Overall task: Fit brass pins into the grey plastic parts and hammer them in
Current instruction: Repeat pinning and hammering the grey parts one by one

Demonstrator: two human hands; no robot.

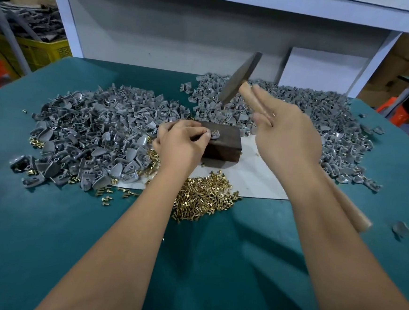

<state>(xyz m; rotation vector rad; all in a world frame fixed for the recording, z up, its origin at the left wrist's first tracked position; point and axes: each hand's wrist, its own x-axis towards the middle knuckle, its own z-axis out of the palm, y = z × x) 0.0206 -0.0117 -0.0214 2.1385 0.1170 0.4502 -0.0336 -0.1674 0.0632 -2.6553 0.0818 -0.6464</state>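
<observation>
Table: teal-green table (46, 228) under both hands.
Backboard: grey panel (184, 31) beyond the hands.
Crate: yellow crate (42, 51) far left of them.

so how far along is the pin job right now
Done: cannot tell; neither grey heap, left or right, clearly shows fitted pins. In hand: the left hand pinches one grey part on the dark block; the right hand holds the hammer raised above it. Left: a large pile of loose brass pins.
</observation>
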